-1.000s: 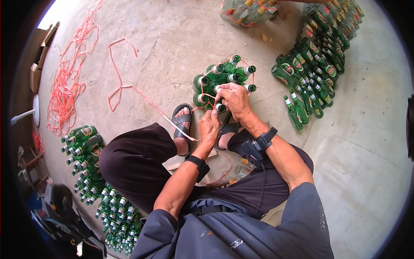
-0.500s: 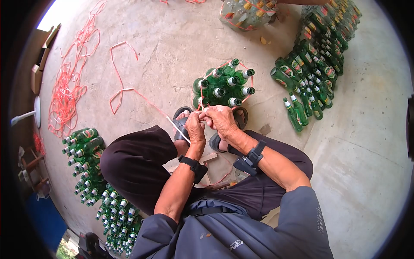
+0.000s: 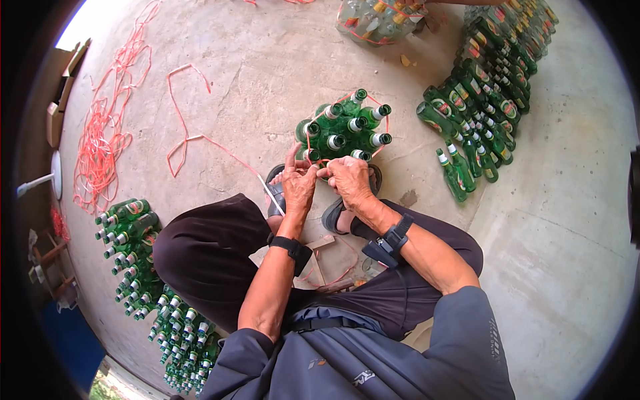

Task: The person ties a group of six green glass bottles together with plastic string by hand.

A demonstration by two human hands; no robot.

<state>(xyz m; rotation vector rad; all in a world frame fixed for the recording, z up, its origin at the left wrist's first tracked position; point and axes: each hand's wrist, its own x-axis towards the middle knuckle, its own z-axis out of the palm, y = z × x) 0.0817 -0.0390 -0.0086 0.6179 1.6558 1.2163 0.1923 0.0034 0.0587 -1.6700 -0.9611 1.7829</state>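
Observation:
Several green bottles (image 3: 343,125) stand upright in a tight cluster on the floor between my feet, with red string looped around their necks. At the near edge of the cluster, my left hand (image 3: 300,183) pinches the string between thumb and fingers. Close beside it on the right, my right hand (image 3: 348,180) also has its fingertips closed on the string. A length of red and white string (image 3: 230,155) runs from near my left hand across the floor to the left. The exact crossing of string between my fingertips is too small to make out.
Tangled red string (image 3: 100,150) lies at the left. More green bottles (image 3: 137,267) are stacked at the lower left, and others (image 3: 477,120) lie at the right. A bundle of clear bottles (image 3: 380,23) stands at the top, beside another person's arm (image 3: 460,2).
My hands have moved slightly apart at the string. The left one has turned, its fingers now raised beside the bottles.

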